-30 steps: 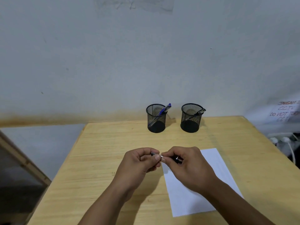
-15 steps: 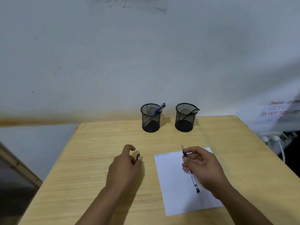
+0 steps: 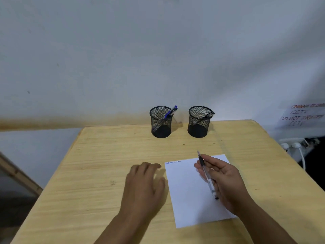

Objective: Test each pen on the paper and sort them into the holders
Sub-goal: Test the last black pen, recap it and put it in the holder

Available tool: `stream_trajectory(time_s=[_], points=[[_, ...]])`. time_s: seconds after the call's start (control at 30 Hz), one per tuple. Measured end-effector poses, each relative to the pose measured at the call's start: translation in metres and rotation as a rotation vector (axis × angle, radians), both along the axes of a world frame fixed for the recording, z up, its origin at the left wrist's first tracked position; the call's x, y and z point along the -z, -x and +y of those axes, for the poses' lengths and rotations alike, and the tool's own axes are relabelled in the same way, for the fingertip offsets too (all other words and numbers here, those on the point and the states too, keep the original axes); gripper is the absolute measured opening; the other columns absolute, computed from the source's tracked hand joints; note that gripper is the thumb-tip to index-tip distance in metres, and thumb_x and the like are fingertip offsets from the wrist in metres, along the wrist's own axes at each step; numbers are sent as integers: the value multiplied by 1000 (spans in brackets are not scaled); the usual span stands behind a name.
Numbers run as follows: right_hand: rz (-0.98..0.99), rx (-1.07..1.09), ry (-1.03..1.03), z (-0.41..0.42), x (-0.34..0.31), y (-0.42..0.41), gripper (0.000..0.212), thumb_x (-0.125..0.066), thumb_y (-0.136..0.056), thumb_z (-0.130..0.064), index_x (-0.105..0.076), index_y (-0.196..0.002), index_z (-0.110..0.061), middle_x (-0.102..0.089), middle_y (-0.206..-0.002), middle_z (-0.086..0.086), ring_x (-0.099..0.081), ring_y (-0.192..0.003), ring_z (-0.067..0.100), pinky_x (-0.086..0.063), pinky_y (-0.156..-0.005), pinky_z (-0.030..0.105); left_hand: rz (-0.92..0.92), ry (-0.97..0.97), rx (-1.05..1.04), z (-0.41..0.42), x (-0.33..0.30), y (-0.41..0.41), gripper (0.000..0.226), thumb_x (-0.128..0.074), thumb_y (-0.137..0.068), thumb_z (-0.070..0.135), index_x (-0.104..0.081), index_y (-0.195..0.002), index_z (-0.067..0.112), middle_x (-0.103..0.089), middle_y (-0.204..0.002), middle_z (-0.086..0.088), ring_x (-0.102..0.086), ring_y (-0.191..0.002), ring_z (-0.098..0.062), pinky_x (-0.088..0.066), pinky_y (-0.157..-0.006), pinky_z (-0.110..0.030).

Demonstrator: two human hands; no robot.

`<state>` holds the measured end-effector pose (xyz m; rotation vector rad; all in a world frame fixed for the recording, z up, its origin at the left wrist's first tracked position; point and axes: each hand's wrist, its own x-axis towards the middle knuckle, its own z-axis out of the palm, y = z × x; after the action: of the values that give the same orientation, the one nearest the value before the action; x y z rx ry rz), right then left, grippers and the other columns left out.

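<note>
Right hand (image 3: 226,182) clamped on the pen (image 3: 207,175) above the paper (image 3: 188,191), tip far; left hand (image 3: 145,184) flat on the tabletop (image 3: 98,164), grip state unclear; pen looks light, stiff, slick, so pinch at the dark sleeve near the tip.

One head-worn view looks forward and down across the wooden table (image 3: 98,155) toward the wall (image 3: 158,50).
</note>
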<state>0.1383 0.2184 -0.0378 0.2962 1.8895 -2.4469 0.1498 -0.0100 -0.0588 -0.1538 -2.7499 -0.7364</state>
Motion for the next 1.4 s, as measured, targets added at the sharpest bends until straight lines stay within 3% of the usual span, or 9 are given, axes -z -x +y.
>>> stream_trajectory(time_s=[0.07, 0.13, 0.23, 0.4, 0.6, 0.7, 1.07, 1.23, 1.4], points=[[15, -42, 94, 0, 2, -1, 39, -57, -89, 14, -67, -120, -7, -74, -111, 16, -71, -108, 26, -56, -95, 33, -3, 36, 122, 6, 7, -5, 35, -52, -85, 42, -56, -119, 34, -54, -110, 21, -46, -105, -8, -33, -100, -26], [32, -29, 85, 1, 4, -1, 39, -64, -85, 11, -70, -117, -12, -75, -111, 14, -71, -108, 26, -55, -96, 35, -36, 39, 187, 10, 14, -6, 42, -50, -86, 46, -56, -125, 32, -54, -115, 19, -44, -109, -5, -30, -99, -21], [47, 95, -55, -1, 7, 4, 29, -73, -82, 3, -76, -104, -16, -78, -100, 13, -74, -98, 28, -57, -90, 39, -59, 58, 217, 12, 19, -6, 54, -49, -85, 52, -54, -133, 27, -54, -126, 14, -41, -118, -6, -34, -98, -22], [97, 208, -270, -7, 11, 17, 13, -70, -89, -9, -75, -94, -21, -78, -80, 3, -75, -82, 21, -60, -70, 23, -80, 170, 208, 14, 20, -4, 55, -45, -85, 55, -54, -128, 22, -51, -138, 10, -41, -122, -14, -35, -100, -27], [114, 176, -448, -17, 15, 32, 15, -68, -90, -10, -72, -88, -24, -77, -85, 2, -73, -86, 19, -58, -81, 31, -116, 197, 206, 14, 20, -4, 53, -38, -87, 58, -52, -127, 26, -44, -146, 13, -35, -126, -15, -34, -104, -30], [103, 147, -571, -23, 14, 39, 11, -73, -86, -11, -73, -90, -22, -75, -88, -6, -71, -85, 7, -57, -79, 21, -118, 199, 206, 14, 20, -4, 55, -37, -87, 59, -52, -128, 26, -44, -147, 13, -34, -127, -15, -33, -104, -30], [139, 149, -879, -29, 28, 49, 7, -71, -88, -25, -67, -86, -19, -68, -75, -7, -63, -73, 2, -42, -65, 11, -153, 159, 189, 13, 22, -1, 59, -39, -84, 59, -51, -133, 29, -43, -146, 16, -25, -131, -10, -27, -107, -27], [133, 155, -889, -28, 31, 50, 11, -71, -87, -33, -69, -86, -22, -69, -76, -14, -63, -75, -4, -40, -61, 4, -136, 124, 191, 13, 23, 0, 56, -48, -82, 56, -59, -127, 24, -53, -139, 12, -38, -124, -14, -38, -102, -31], [124, 162, -909, -30, 31, 51, 11, -71, -87, -35, -70, -86, -24, -67, -75, -18, -61, -73, -7, -39, -60, 3, -114, 113, 191, 12, 26, -1, 55, -52, -82, 55, -60, -125, 23, -55, -137, 10, -41, -122, -17, -38, -102, -30]])
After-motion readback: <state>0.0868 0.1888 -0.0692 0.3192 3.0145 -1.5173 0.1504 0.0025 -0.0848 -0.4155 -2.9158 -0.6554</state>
